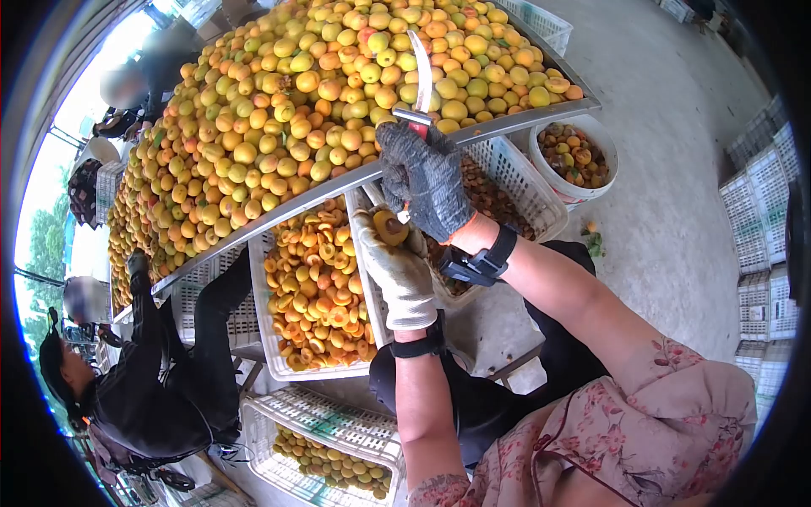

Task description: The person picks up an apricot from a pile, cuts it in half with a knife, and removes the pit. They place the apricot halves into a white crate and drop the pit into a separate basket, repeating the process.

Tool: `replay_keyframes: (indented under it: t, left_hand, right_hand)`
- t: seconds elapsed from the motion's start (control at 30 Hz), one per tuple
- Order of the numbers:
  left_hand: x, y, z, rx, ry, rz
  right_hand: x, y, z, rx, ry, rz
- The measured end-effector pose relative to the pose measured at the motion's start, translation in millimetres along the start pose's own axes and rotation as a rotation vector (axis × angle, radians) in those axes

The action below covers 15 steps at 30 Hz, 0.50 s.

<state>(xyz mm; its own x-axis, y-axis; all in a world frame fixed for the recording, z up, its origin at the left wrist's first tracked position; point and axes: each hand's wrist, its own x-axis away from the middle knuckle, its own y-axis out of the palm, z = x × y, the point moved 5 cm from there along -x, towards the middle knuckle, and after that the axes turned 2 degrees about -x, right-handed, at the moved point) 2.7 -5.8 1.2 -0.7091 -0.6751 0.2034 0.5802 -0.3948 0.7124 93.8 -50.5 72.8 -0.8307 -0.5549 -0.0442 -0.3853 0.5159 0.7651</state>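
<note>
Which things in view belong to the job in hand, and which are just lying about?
In the job:
- right hand, curved knife
- left hand, cut fruit
- heaped fruit
- crate of halves
- probably crate of brown pieces, bucket

Just lying about, seemingly:
- leafy scrap on floor
- stacked crates, far right

Faces of ppl at upper L blurred out. Grey-gloved R hand (429,179) hides most of red knife handle (418,128). White-gloved L hand (397,258) covers part of orange cut fruit (390,228). White plastic crate w/ yellow-green fruit (325,448) cut off at btm edge.
</note>
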Motion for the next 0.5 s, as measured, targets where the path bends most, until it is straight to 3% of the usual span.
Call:
replay_keyframes:
  t: [0.1,0.17,0.23,0.3,0.33,0.5]
  left_hand:
    - [3,17,-3,0.023,0.063,0.167]
    - [0,18,-6,-0.029,0.077,0.108]
    - [-9,13,-10,0.023,0.136,0.106]
    - [-6,13,-11,-0.015,0.064,0.102]
    - [-5,14,-12,-0.054,-0.009,0.092]
    - [-8,12,-9,-0.070,0.047,0.117]
  right_hand:
    - [0,-3,1,0.000,-0.078,0.086]
    - [-2,-6,4,-0.058,-0.078,0.092]
    - [-6,-11,8,-0.121,-0.033,0.105]
    - [-13,-18,13,-0.307,0.102,-0.040]
    - [-16,-19,14,-0.299,0.131,-0.020]
    - [-19,-26,22,-0.433,0.238,0.031]
